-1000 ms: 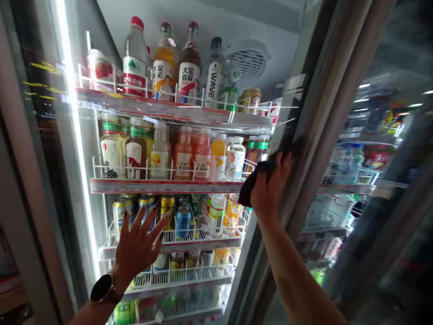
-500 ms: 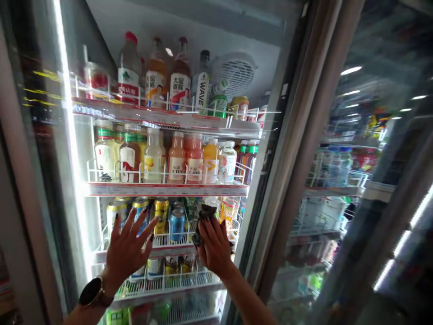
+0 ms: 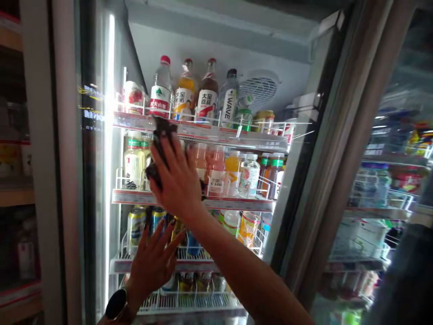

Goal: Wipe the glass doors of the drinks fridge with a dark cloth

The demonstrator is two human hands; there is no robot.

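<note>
My right hand (image 3: 177,178) lies over a crumpled dark cloth (image 3: 163,127), pressing it to the glass door of a drinks fridge in front of the upper shelves. Its fingers are stretched over the cloth, which sticks out past the fingertips and at the sides. Lower down, my left hand (image 3: 152,264) is open, fingers spread, at the glass with nothing in it. A dark round watch (image 3: 117,304) sits on that wrist. Behind the glass are bottles, among them a red-capped water bottle (image 3: 161,88) and a WAVE bottle (image 3: 229,99).
White wire shelves with a price rail (image 3: 237,205) hold bottles and cans, such as an orange can (image 3: 248,229). A bright light strip (image 3: 111,158) runs down the left side. Metal door frames (image 3: 63,180) stand either side, with another stocked fridge (image 3: 375,180) at right.
My right hand has moved up and to the left with the cloth, its forearm now crossing in front of the lower shelves. My left hand stays spread, lower. The view has shifted.
</note>
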